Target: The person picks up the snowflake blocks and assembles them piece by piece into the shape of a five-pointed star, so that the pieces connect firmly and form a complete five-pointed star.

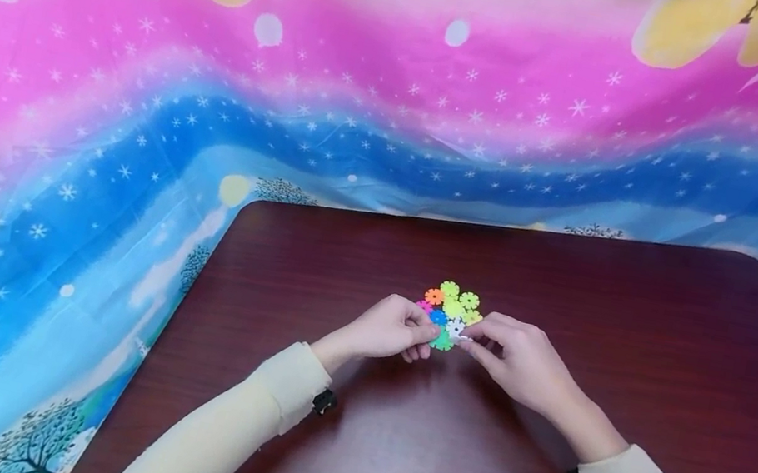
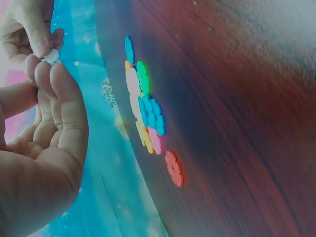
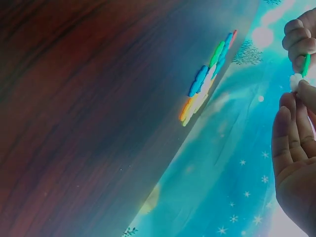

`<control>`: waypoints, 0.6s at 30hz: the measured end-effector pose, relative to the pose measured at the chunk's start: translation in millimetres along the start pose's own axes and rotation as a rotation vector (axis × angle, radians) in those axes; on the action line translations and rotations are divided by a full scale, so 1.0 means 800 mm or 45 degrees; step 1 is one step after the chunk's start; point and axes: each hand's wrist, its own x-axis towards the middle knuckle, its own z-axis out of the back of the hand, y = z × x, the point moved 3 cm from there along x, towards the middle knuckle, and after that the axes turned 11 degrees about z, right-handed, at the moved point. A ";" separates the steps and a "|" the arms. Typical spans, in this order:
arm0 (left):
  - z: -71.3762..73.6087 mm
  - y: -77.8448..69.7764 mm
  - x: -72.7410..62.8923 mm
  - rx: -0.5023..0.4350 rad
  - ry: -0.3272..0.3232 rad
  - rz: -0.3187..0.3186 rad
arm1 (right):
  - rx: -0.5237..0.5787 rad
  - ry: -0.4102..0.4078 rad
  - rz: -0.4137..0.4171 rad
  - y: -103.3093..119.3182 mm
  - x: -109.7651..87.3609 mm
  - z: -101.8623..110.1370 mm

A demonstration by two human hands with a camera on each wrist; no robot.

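Observation:
In the head view, both hands meet above a cluster of small flower-shaped notched plastic discs on the table. My left hand (image 1: pixel 395 329) pinches a green notched disc (image 3: pixel 306 64), seen nearly edge-on in the right wrist view. Between thumb and fingertips, my right hand (image 1: pixel 521 361) holds a white notched disc (image 3: pixel 296 81). The two discs are close together; whether they interlock is hidden by the fingers. Beyond the fingertips lie an orange disc (image 1: pixel 433 296), a yellow-green disc (image 1: pixel 469 301) and a blue disc (image 1: pixel 437 317).
A dark reddish-brown table (image 1: pixel 315 251) with rounded corners bears the cluster. In the left wrist view a red disc (image 2: pixel 174 169) lies slightly apart from the others. A pink and blue cloth (image 1: pixel 380 59) with snowflakes hangs behind the table and along its left side.

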 end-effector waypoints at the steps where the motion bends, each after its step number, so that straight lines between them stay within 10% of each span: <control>1: -0.001 0.000 0.000 -0.019 0.001 0.008 | -0.002 -0.008 0.006 0.000 -0.001 0.000; 18: -0.011 0.002 0.001 -0.302 0.007 0.104 | -0.015 -0.143 0.111 0.000 -0.002 -0.006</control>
